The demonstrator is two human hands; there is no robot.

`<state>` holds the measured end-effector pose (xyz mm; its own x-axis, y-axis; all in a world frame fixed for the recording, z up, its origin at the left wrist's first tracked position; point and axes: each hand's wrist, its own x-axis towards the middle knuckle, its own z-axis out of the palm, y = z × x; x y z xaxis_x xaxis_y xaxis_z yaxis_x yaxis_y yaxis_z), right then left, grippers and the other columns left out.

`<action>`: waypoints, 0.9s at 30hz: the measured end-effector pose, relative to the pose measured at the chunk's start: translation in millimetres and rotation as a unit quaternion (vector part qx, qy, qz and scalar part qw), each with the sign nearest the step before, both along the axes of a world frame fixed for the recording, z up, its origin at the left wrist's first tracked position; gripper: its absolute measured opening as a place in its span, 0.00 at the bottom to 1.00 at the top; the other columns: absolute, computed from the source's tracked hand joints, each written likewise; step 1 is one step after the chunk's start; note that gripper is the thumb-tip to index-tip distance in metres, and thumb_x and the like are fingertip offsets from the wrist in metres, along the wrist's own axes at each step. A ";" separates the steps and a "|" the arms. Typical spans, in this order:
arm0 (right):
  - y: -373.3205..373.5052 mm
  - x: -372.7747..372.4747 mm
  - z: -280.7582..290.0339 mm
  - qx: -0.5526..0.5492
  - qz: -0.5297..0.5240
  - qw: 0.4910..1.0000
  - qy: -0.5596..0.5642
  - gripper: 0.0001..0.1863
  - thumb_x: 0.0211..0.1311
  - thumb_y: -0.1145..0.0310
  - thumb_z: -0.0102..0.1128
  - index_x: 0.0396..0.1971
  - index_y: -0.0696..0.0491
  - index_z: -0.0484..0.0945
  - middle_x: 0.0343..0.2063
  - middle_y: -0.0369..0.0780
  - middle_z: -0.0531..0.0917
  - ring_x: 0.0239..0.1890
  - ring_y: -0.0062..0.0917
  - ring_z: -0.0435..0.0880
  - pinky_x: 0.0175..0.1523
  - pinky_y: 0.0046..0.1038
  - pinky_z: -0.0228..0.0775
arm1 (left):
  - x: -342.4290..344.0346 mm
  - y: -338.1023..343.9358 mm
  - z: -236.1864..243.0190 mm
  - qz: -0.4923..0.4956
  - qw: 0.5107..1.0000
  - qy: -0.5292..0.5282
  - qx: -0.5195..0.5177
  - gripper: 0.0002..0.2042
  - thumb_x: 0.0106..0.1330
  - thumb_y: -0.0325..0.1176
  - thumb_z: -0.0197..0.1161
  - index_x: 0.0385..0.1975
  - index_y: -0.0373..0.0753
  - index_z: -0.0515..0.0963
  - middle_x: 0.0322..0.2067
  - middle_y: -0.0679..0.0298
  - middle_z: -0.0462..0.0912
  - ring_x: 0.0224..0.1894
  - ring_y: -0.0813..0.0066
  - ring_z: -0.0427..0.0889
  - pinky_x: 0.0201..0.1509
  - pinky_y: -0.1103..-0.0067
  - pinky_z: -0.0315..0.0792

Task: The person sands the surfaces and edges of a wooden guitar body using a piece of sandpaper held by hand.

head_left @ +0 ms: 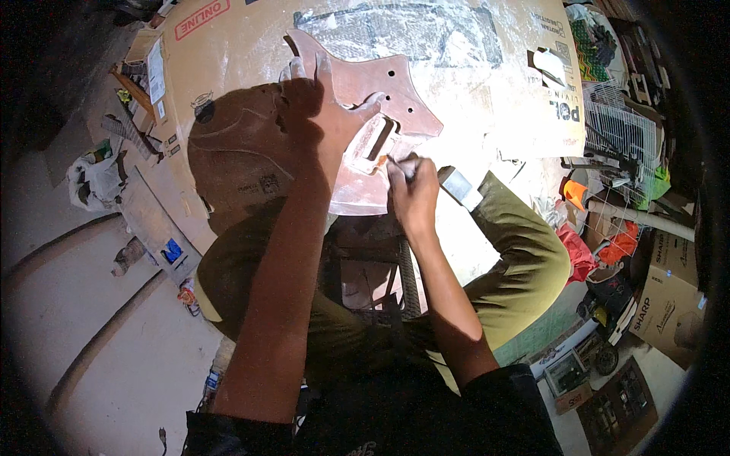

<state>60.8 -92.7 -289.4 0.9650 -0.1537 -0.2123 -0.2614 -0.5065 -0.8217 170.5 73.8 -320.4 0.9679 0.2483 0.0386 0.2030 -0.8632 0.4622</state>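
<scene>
A reddish-brown wooden piece shaped like a guitar body (365, 76), with horns, three dark holes and a long rectangular cutout (382, 140), lies on cardboard. My left hand (315, 110) rests spread across its left part, thumb reaching toward the cutout. My right hand (413, 186) is closed at the cutout's lower right, pinching a small orange piece (382, 162) whose full shape its fingers hide. Pale dust coats the wood around the cutout. Just right of my right hand sits a pale grey rectangular block (458, 188).
The large cardboard sheet (517, 114) spans the top, whitened with dust. My bent legs (525, 258) flank the work. A plank (156, 228) and plastic bag (95, 178) lie at left; a wire rack (623, 137), orange items (574, 194) and cardboard boxes (665, 304) crowd the right.
</scene>
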 end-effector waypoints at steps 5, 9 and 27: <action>-1.8 13.6 0.7 -0.063 0.035 0.997 -0.027 0.11 0.58 0.78 0.67 0.33 0.61 0.71 0.32 0.51 0.76 0.35 0.43 0.77 0.43 0.39 0.70 | -1.5 -6.2 13.6 -0.001 1.000 0.002 -0.017 0.58 0.44 0.57 0.80 0.75 0.42 0.55 0.70 0.40 0.60 0.73 0.40 0.56 0.76 0.55 0.52; -4.0 -5.4 3.7 0.070 -0.055 0.991 0.096 0.12 0.58 0.77 0.66 0.32 0.61 0.70 0.30 0.51 0.73 0.35 0.45 0.74 0.41 0.41 0.66 | -0.7 -6.3 4.5 0.004 1.000 -0.023 -0.013 0.55 0.43 0.62 0.78 0.72 0.41 0.61 0.70 0.39 0.58 0.71 0.38 0.57 0.75 0.53 0.53; -5.0 5.6 3.0 0.034 -0.037 0.996 0.071 0.14 0.61 0.73 0.67 0.31 0.62 0.69 0.27 0.49 0.74 0.30 0.38 0.75 0.39 0.38 0.68 | -2.2 -2.8 9.9 -0.003 0.999 -0.021 0.024 0.56 0.44 0.62 0.78 0.73 0.42 0.59 0.69 0.38 0.59 0.71 0.38 0.57 0.75 0.53 0.52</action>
<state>66.4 -97.8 -286.3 0.9113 -0.2033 -0.3581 -0.4117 -0.4268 -0.8052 168.2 71.0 -310.5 0.9668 0.2389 0.0911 0.1786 -0.8859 0.4282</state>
